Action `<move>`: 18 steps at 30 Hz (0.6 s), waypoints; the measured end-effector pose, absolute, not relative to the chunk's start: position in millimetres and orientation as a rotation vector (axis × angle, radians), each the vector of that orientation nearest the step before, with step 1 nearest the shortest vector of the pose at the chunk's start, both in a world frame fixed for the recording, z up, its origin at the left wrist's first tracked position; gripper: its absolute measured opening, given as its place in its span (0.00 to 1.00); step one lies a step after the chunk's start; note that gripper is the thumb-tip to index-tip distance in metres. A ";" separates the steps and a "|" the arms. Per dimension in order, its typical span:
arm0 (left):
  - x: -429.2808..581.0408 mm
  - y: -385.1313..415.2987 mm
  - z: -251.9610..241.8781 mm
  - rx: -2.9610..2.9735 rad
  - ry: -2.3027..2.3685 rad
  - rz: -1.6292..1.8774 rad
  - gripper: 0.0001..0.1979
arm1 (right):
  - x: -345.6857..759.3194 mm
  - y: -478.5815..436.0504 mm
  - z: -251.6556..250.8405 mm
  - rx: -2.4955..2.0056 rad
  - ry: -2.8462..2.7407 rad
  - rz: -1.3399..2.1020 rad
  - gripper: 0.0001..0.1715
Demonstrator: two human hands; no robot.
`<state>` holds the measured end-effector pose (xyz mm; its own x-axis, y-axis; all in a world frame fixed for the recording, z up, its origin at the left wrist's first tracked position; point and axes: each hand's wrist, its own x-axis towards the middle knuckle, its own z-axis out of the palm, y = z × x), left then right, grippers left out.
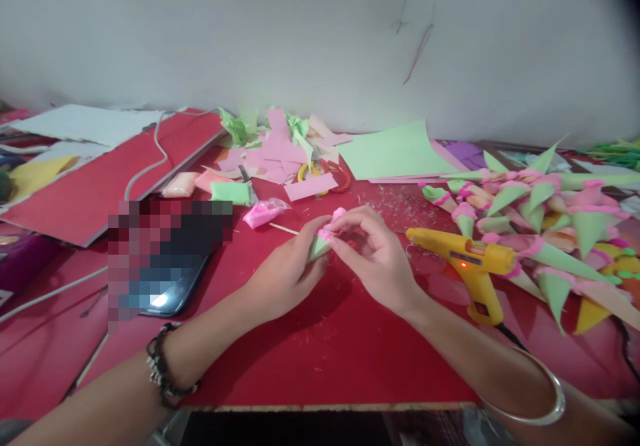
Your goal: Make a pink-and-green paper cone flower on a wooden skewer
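Observation:
Over the middle of the red table, my left hand (287, 273) is closed around a small light-green paper cone (318, 249). Soft pink clay (339, 213) tops the cone, with a bumpy pink edge at its rim. The thumb and fingers of my right hand (375, 253) pinch at that pink edge. My fingers hide part of the cone. To the left of my hands lie a packet of pink clay (263, 213) and a thin white stick (284, 229).
A yellow glue gun (467, 259), its light on, lies right of my hands. Beyond it are piled paper cones (545, 213). A phone (175, 286), green clay packet (231, 193), scissors (340, 176), paper scraps (280, 143) and a green sheet (390, 153) lie around.

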<state>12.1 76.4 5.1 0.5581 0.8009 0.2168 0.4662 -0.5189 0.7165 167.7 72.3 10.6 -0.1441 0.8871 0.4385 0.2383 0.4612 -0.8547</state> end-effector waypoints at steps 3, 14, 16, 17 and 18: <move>12.1 77.1 5.0 2.211 1.042 0.701 0.23 | 167.1 72.3 10.0 -0.974 -1.632 0.776 0.02; 10.8 76.7 3.2 2.269 1.095 0.658 0.23 | 169.3 74.3 7.5 -0.988 -1.655 0.758 0.02; 10.8 76.8 3.3 2.280 1.107 0.635 0.23 | 169.2 74.2 7.2 -0.998 -1.657 0.755 0.02; 10.8 76.9 3.5 2.286 1.117 0.624 0.23 | 169.2 74.1 7.2 -0.996 -1.658 0.756 0.02; 10.7 77.1 3.8 2.294 1.130 0.612 0.23 | 169.3 74.1 7.2 -0.992 -1.658 0.759 0.03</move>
